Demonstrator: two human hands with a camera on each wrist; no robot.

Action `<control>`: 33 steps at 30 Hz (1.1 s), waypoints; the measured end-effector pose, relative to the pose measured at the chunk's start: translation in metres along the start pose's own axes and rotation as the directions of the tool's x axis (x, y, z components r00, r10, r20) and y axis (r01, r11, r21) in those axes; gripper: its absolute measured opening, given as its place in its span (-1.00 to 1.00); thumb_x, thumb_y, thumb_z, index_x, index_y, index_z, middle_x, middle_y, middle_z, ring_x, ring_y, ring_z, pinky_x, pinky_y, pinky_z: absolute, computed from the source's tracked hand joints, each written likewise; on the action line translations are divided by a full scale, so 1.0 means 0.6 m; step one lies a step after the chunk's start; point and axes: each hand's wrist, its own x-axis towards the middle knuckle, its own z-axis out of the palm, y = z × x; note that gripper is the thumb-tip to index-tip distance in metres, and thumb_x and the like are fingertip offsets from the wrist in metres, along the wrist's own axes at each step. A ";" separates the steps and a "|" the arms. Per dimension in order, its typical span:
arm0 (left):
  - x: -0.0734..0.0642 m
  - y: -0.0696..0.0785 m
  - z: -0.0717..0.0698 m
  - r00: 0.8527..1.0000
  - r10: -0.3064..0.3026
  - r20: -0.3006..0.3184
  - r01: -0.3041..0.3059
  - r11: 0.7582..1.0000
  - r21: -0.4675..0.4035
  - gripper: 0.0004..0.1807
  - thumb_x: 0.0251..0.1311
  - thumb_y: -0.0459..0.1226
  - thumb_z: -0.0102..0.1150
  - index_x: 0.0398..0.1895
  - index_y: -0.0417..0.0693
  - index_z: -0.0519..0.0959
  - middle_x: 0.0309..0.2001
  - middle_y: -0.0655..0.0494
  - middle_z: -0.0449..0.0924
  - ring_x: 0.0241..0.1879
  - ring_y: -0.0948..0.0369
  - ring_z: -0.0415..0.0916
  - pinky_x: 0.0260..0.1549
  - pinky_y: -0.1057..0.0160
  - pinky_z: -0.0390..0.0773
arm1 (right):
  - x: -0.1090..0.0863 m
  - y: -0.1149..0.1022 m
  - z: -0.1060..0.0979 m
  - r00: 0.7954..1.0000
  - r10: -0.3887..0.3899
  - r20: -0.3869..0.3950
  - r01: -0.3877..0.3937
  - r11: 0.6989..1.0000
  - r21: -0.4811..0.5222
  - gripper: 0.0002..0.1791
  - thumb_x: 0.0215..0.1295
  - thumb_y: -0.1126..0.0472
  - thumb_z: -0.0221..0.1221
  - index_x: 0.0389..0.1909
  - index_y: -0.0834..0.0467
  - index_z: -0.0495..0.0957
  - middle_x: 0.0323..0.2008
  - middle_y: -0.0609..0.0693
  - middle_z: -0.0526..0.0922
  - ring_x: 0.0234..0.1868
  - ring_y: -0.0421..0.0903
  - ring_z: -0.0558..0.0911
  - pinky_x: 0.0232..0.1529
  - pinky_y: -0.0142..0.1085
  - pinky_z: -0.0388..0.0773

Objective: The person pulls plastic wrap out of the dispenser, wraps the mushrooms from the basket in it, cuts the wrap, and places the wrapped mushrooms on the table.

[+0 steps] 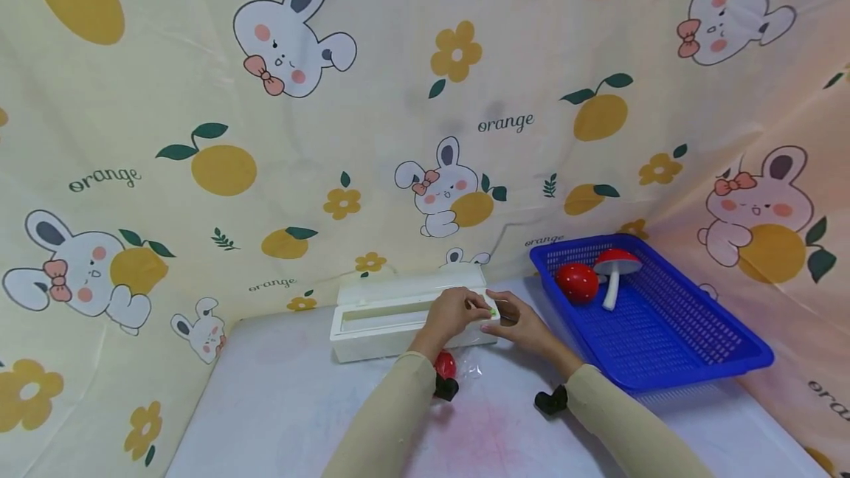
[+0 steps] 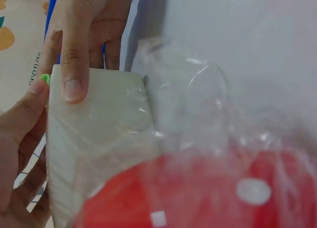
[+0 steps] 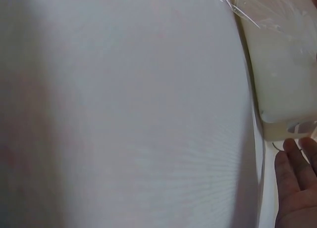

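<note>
white lidded box (image 1: 375,347), its lid raised at the back, standing on the white table (image 1: 265,397). the left hand (image 1: 449,317) pinches a small green tab (image 2: 45,78) at the box's right end; the right hand (image 1: 524,327) grips that end, thumb on the front face. nearer, a red, white-spotted object (image 2: 198,198) in clear film (image 2: 190,89); at right, a blue basket (image 1: 671,338) with two toy mushrooms (image 1: 576,283).

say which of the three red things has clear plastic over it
The red item in front of the white box: clear plastic lies over it. The white-stemmed mushroom and the round red one beside it lie uncovered in the blue basket.
</note>
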 end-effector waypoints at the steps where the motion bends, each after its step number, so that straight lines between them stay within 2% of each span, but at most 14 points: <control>1: 0.000 -0.001 -0.001 1.000 0.004 0.002 -0.004 1.000 0.017 -0.91 0.27 -0.05 0.54 -0.23 0.26 0.86 -0.32 0.42 0.66 -0.31 0.37 0.47 -0.31 0.37 0.48 | 0.000 0.000 0.001 1.000 0.002 0.001 -0.002 1.000 0.009 -0.22 0.30 0.19 0.52 0.50 0.08 0.42 0.55 0.21 0.41 0.48 0.31 0.48 0.37 0.05 0.51; 6: -0.003 -0.001 -0.007 0.998 0.055 0.016 -0.056 0.994 0.090 -0.93 0.32 -0.05 0.50 -0.24 0.25 0.83 -0.33 0.45 0.71 -0.35 0.38 0.47 -0.32 0.38 0.47 | 0.000 0.000 0.000 1.000 -0.005 -0.015 0.005 0.999 0.035 -0.24 0.28 0.24 0.54 0.46 0.14 0.46 0.47 0.25 0.50 0.42 0.28 0.55 0.32 -0.11 0.58; 10: -0.006 -0.001 -0.015 0.996 0.088 0.019 -0.089 0.988 0.125 -0.91 0.34 -0.05 0.48 -0.24 0.21 0.83 -0.31 0.41 0.72 -0.36 0.36 0.50 -0.31 0.36 0.49 | 0.000 -0.001 0.001 1.000 -0.012 -0.021 0.013 0.999 0.034 -0.23 0.26 0.25 0.55 0.46 0.16 0.46 0.45 0.24 0.52 0.41 0.28 0.56 0.32 -0.13 0.58; 15: -0.013 -0.013 -0.029 0.997 0.073 0.018 -0.075 0.980 0.182 -0.88 0.34 -0.05 0.48 -0.20 0.19 0.84 -0.26 0.37 0.72 -0.30 0.36 0.54 -0.23 0.35 0.53 | 0.004 -0.003 0.005 1.000 -0.014 -0.007 0.014 0.999 0.040 -0.20 0.27 0.27 0.54 0.50 0.20 0.42 0.45 0.30 0.51 0.41 0.31 0.55 0.32 -0.11 0.58; 20: -0.022 -0.027 -0.046 0.996 0.082 0.017 -0.084 0.983 0.162 -0.87 0.34 -0.05 0.49 -0.16 0.18 0.85 -0.23 0.33 0.73 -0.28 0.31 0.55 -0.21 0.31 0.54 | 0.006 -0.004 0.006 0.999 -0.030 -0.028 0.030 0.999 0.022 -0.20 0.26 0.29 0.53 0.49 0.22 0.43 0.42 0.35 0.52 0.39 0.36 0.55 0.31 -0.05 0.59; 23: -0.028 -0.037 -0.055 0.998 0.055 0.016 -0.057 0.983 0.177 -0.88 0.33 -0.04 0.50 -0.19 0.21 0.85 -0.26 0.37 0.72 -0.28 0.32 0.53 -0.22 0.31 0.53 | 0.008 -0.003 0.007 0.999 -0.049 -0.007 0.049 0.999 0.023 -0.22 0.29 0.29 0.52 0.49 0.24 0.41 0.45 0.35 0.49 0.40 0.38 0.53 0.32 -0.07 0.59; 26: -0.034 -0.047 -0.064 0.999 0.037 0.025 -0.041 0.977 0.208 -0.89 0.32 -0.03 0.50 -0.19 0.24 0.84 -0.27 0.40 0.71 -0.27 0.34 0.52 -0.20 0.32 0.54 | 0.008 0.001 0.005 0.999 -0.043 -0.018 0.044 0.999 0.016 -0.22 0.27 0.30 0.53 0.48 0.25 0.42 0.44 0.35 0.50 0.39 0.38 0.54 0.30 -0.15 0.59; 30: -0.044 -0.061 -0.077 0.998 0.059 0.032 -0.064 0.972 0.226 -0.88 0.34 -0.03 0.49 -0.16 0.23 0.84 -0.24 0.38 0.72 -0.25 0.32 0.53 -0.16 0.30 0.56 | 0.002 0.003 0.000 0.999 -0.019 -0.051 0.019 1.000 -0.004 -0.20 0.23 0.28 0.56 0.47 0.21 0.45 0.42 0.32 0.53 0.38 0.35 0.57 0.30 -0.13 0.59; 33: -0.058 -0.079 -0.090 0.997 0.072 0.023 -0.076 0.969 0.236 -0.89 0.34 -0.04 0.49 -0.18 0.21 0.83 -0.24 0.36 0.71 -0.22 0.29 0.55 -0.14 0.26 0.58 | 0.001 0.001 0.000 0.999 0.002 -0.032 -0.002 1.000 -0.015 -0.18 0.24 0.18 0.57 0.48 0.15 0.45 0.48 0.27 0.49 0.42 0.32 0.53 0.36 -0.02 0.53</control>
